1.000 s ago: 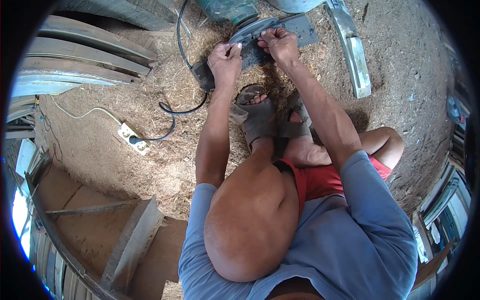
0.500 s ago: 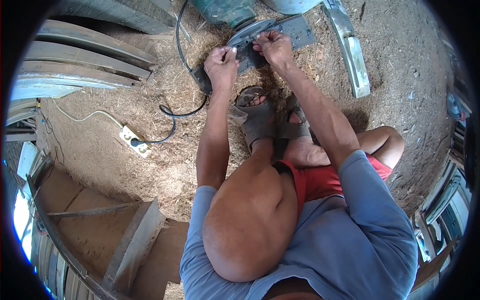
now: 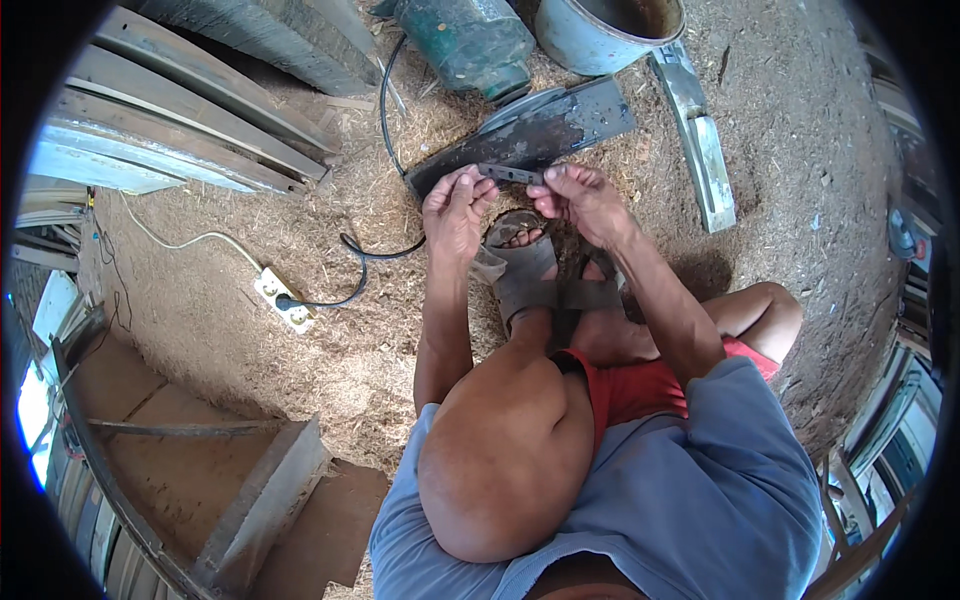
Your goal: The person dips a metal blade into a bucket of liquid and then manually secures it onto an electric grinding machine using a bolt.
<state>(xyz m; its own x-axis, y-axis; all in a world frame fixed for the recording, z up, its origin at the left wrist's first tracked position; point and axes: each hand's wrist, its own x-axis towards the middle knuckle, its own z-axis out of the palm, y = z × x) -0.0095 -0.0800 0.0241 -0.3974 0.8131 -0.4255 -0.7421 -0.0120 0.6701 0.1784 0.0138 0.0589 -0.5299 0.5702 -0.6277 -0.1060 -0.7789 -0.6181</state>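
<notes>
A narrow flat metal bar with holes (image 3: 512, 174), like a planer blade, is stretched between my two hands. My left hand (image 3: 458, 208) pinches its left end between thumb and fingers, and my right hand (image 3: 588, 207) pinches the other end. Just beyond it lies a dark, worn metal plate (image 3: 565, 122), tilted up toward the right. Behind the plate the edge of a grey disc (image 3: 522, 106) shows, beside a green motor (image 3: 465, 45). Most of the disc is hidden by the plate.
A black cord runs from the motor area to a white power strip (image 3: 284, 300) on the straw-strewn ground. A pale bucket (image 3: 600, 35) stands at the back. Wooden blocks (image 3: 705, 160) lie to the right, stacked boards (image 3: 190, 110) at left. My sandalled feet (image 3: 525, 262) are below my hands.
Both hands have come back toward me from the disc, carrying the bar clear of the plate. The view has shifted, showing more of the motor and bucket.
</notes>
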